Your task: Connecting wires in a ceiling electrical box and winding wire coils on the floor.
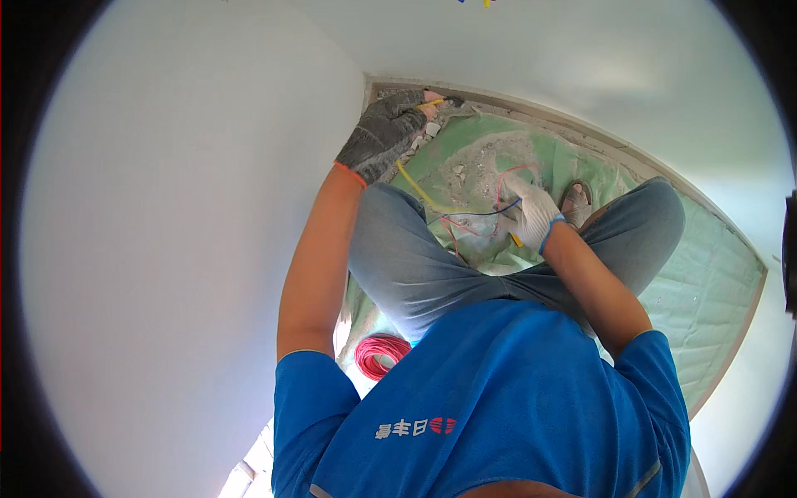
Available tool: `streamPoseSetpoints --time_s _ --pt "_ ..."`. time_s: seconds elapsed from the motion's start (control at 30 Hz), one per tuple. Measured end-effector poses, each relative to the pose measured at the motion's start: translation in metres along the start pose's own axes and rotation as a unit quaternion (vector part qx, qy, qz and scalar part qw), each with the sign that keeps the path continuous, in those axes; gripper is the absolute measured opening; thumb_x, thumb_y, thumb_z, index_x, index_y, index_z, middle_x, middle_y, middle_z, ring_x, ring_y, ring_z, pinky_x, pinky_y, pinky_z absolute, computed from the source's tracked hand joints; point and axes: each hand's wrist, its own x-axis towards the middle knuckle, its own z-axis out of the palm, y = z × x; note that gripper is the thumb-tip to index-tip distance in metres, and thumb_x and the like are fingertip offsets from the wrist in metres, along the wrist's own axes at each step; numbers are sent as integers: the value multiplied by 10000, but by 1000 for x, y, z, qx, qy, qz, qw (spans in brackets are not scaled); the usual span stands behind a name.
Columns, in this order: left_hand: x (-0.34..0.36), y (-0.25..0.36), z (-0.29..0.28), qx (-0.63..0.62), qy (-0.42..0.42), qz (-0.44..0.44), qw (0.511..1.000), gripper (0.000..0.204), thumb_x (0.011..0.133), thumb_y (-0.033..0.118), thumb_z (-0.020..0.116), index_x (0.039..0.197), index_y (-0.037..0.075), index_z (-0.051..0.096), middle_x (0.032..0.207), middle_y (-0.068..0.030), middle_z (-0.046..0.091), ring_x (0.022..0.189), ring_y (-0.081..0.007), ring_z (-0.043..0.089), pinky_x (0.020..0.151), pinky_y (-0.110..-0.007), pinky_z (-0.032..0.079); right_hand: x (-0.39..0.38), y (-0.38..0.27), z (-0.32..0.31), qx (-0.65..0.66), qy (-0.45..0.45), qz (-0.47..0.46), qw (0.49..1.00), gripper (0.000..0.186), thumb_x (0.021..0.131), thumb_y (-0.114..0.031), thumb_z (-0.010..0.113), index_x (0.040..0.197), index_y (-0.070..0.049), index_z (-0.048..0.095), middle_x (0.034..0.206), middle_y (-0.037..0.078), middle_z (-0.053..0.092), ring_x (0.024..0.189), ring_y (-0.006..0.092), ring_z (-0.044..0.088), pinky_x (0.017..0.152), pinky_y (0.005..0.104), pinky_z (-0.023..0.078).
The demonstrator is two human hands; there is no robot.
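- Head view, far left: a white wall (166,249) fills that side, and the person squats close against it, leaving little room for the left elbow; a bump there could jerk the wires.
- Red wire coil (380,355) lies on the floor beside the left thigh, under the body; a shifting foot could catch it and tangle or drag it.
- Left hand (383,133), in a grey glove, reaches into the corner where wall meets floor, its fingers curled shut around the end of a yellow wire (415,189). Broken plaster bits lie just beside it; I judge the glove could slip on the thin wire, or the wire could scrape on the rough edge.
- Yellow wire runs from that hand down across the left knee toward the right hand, slack; a sharp pull could kink it.
- Thin red wires (465,228) and a blue wire (490,212) cross between the knees; they could knot together.
- Right hand (531,214), in a white glove, is closed on those wires over the green sheet (714,266); which strands it pinches I cannot tell.
- Sandalled foot (575,199) rests just beside that hand, so loose strands could be trodden on.
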Motion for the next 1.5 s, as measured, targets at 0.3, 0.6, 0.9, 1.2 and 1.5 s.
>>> streamPoseSetpoints --time_s 0.3,0.6,0.9,1.2,1.5 --pt "-49 75 2 -184 -19 -35 982 303 899 173 670 1172 43 659 1106 -74 696 618 -39 421 525 -176 341 -108 -78 52 -382 131 -670 623 517 787 -40 763 1259 -15 553 1176 120 594 1070 246 608 925 381 503" --pt "-58 93 11 -233 -29 -83 969 353 869 179 722 1188 43 658 1061 -38 707 600 -31 427 512 -158 334 -113 -117 110 -532 4 -824 195 386 655 -143 711 1036 -181 664 1023 27 608 922 231 617 778 409 501" --pt "-49 82 11 67 -62 192 977 327 897 161 677 1193 24 654 1082 -52 703 819 -160 648 723 -300 531 -127 -125 124 -589 -34 -763 264 162 768 -161 685 927 -142 669 975 14 629 895 258 616 772 409 496" --pt "-57 80 11 423 -42 311 850 286 859 250 663 1117 128 694 1035 -103 685 880 -303 658 716 -419 531 -148 -114 121 -457 -45 -531 712 143 845 -174 659 837 -46 722 857 36 673 805 158 630 750 285 494" --pt "-58 80 22 422 40 433 796 229 825 156 650 1035 86 706 983 -130 691 877 -329 654 770 -435 527 -111 -90 98 -76 -280 -213 933 205 889 -141 651 981 41 672 825 28 632 682 128 553 635 284 460"
